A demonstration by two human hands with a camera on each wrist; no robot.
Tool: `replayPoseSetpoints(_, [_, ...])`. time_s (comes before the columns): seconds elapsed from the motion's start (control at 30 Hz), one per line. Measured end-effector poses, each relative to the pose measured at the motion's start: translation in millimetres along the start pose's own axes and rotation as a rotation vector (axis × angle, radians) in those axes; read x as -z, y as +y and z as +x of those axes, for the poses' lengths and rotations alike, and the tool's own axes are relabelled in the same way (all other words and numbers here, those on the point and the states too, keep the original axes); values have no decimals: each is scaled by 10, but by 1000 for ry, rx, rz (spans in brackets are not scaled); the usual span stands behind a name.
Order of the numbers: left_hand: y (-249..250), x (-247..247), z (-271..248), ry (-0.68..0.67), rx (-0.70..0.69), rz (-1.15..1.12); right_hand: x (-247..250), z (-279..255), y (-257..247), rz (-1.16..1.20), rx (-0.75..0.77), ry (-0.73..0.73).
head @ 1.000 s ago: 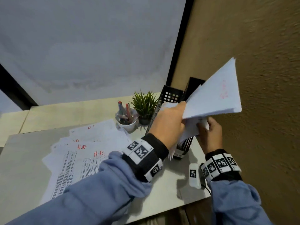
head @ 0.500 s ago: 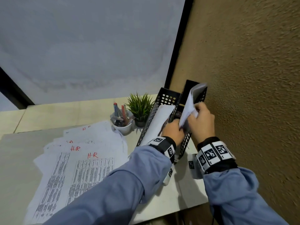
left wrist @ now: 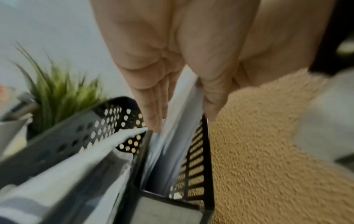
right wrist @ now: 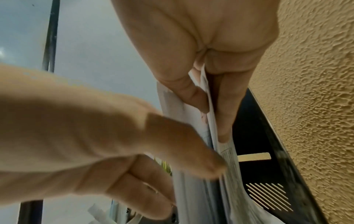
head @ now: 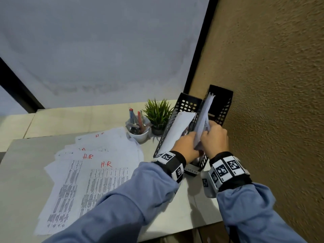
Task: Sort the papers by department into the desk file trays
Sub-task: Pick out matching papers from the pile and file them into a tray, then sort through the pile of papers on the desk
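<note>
Two black perforated file trays stand at the desk's right end against the wall. The left tray (head: 182,106) holds a white sheet (head: 177,130). A stack of papers (head: 206,111) stands on edge in the right tray (head: 221,104), leaning on its left wall. My left hand (head: 185,148) pinches the stack's near end between thumb and fingers (left wrist: 153,113). My right hand (head: 213,137) grips the same stack (right wrist: 228,159) from the right, thumb on one face and fingers (right wrist: 224,121) on the other. Several printed sheets marked "H.R" in red (head: 91,172) lie spread on the desk at left.
A white cup of pens (head: 138,132) and a small potted plant (head: 158,114) stand just left of the trays. The rough tan wall (head: 271,102) runs close along the right tray. A white label (head: 192,171) sits on a tray's front end.
The stack was held up above the trays; both hands have brought it down into the right tray, and it now stands deeper between the tray's walls.
</note>
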State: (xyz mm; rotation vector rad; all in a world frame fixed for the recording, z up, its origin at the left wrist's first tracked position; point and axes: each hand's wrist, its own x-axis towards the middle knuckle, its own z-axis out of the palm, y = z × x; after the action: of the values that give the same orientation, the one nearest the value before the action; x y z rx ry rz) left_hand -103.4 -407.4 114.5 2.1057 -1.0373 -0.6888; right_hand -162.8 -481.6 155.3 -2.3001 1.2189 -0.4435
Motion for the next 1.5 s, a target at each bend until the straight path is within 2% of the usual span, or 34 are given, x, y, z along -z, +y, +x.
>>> replayPoseSetpoints(0.07, [-98, 157, -197, 49, -22, -139, 13, -30, -50, 15, -5, 26])
replayPoseSetpoints(0.13, [-337, 318, -427, 135, 53, -270, 33, -101, -157, 42, 4, 67])
replayPoseSetpoints(0.23, [-988, 565, -766, 327, 283, -332, -50, -330, -414, 153, 225, 178])
replayPoseSetpoints(0.3, [-1554, 684, -987, 424, 491, -223, -291, -493, -543, 208, 403, 174])
replayPoseSetpoints(0.33, [-1821, 728, -1105, 444, 589, -164, -466, -565, -576, 228, 437, 108])
replayPoseSetpoints(0.37, [-2068, 761, -1224, 454, 675, -122, -648, -636, -611, 233, 406, -6])
replayPoseSetpoints(0.47, [-2598, 826, -1531, 427, 908, -2, -1239, -866, -625, 182, 117, -425])
replayPoseSetpoints(0.57, [-2838, 847, -1705, 412, 1038, 32, -1713, -1104, -541, 128, -142, -657])
replayPoseSetpoints(0.7, [-2972, 803, -1755, 446, 1041, -106, -2026, -1296, -460, 84, -280, -651])
replayPoseSetpoints(0.83, [-2960, 764, -1767, 443, 1062, -331, -2129, -1330, -469, 91, -270, -619])
replayPoseSetpoints(0.93, [-2960, 775, -1791, 399, 930, -365, -2174, -1308, -397, 209, -328, -607])
replayPoseSetpoints(1.03, [-2947, 809, -1862, 430, 765, -473, -2170, -1310, -361, 375, -366, -546])
replayPoseSetpoints(1.13, [-2928, 864, -1966, 479, 733, -549, -2162, -1328, -366, 574, -437, -468])
replayPoseSetpoints(1.2, [-2977, 961, -2016, 572, 771, -442, -2192, -1306, -325, 661, -441, -440])
replayPoseSetpoints(1.3, [-3162, 1144, -2099, 669, 932, -134, -2200, -1294, -283, 752, -451, -475])
replayPoseSetpoints(1.37, [-3255, 1209, -2147, 668, 980, -156, -2183, -1292, -272, 777, -431, -492])
replayPoseSetpoints(1.5, [-3309, 1252, -2147, 702, 943, -250, -2239, -1268, -222, 755, -390, -500])
